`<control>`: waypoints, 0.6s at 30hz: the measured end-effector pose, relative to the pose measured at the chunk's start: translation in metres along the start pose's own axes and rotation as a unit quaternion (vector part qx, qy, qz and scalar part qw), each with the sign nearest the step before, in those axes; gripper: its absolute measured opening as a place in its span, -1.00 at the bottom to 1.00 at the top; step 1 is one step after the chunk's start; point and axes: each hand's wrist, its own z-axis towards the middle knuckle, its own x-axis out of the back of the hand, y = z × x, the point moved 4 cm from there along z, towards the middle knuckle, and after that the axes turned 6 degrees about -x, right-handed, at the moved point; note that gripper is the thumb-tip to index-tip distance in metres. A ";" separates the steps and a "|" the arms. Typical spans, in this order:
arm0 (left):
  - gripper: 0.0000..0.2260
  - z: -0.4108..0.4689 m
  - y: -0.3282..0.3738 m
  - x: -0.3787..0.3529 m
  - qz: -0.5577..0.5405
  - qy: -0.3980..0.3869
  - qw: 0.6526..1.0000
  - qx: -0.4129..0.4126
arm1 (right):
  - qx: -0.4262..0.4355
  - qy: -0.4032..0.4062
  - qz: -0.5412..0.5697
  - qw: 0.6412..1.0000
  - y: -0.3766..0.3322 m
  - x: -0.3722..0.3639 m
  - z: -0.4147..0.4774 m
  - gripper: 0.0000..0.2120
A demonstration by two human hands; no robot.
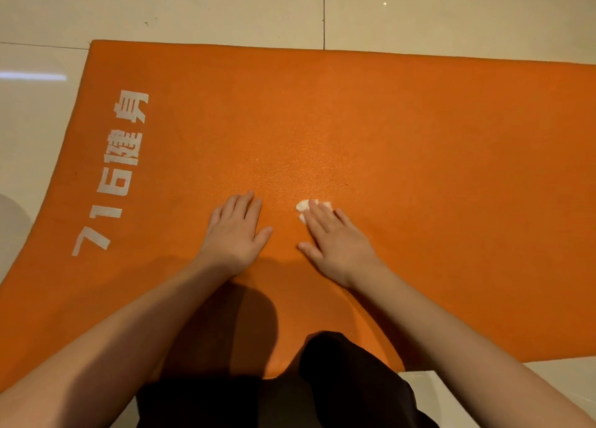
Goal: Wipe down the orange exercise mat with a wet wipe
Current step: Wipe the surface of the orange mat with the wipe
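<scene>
The orange mat (419, 121) lies flat on the pale tiled floor (193, 5) with its long axis running left to right across the view; its left short end, marked with white lettering (119, 169), is in sight, while its right end runs out of the picture. The person is at the near long edge, dark clothing (338, 379) overlapping that edge, and both arms reach forward onto the middle of the mat. The left hand (237, 231) rests palm down on the bare surface, fingers straight and close together, holding nothing; it looks to be bracing. The right hand (335, 243) also lies flat, fingers extended and pressed onto the crumpled white wet wipe (303, 205), which peeks out from under the fingertips and touches the mat just beside the left hand. The wipe sits about midway between the near and far long edges, near the lettered end but clear of the print. Far more of the mat stretches away to the right than to the left, so the right hand, already on the wipe, is the better placed for long strokes along that axis, probably with the left hand steadying the mat. A faint sheen just beyond the hands may be dampness, though that is not certain. No pack of wipes or other container shows in the view
</scene>
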 end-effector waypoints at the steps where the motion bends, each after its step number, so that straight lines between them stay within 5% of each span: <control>1: -0.32 0.006 -0.002 0.001 0.001 -0.002 1.000 -0.002 | -0.034 0.006 -0.012 0.999 0.012 0.004 0.010 -0.20; 5: -0.42 0.011 -0.005 -0.006 0.003 -0.003 1.000 0.002 | -0.120 0.029 0.045 0.991 0.018 0.006 0.030 -0.32; 11: -0.44 0.008 -0.004 -0.007 0.003 0.004 1.000 0.011 | 0.060 -0.003 -0.007 0.998 0.016 0.004 0.017 -0.12; 16: -0.43 0.009 -0.003 -0.006 0.018 0.000 1.000 0.016 | -0.098 0.055 0.013 0.994 0.038 0.014 0.050 -0.34; 18: -0.41 0.010 -0.004 -0.007 0.025 -0.003 1.000 0.017 | -0.086 0.046 0.047 0.994 0.015 0.006 0.046 -0.35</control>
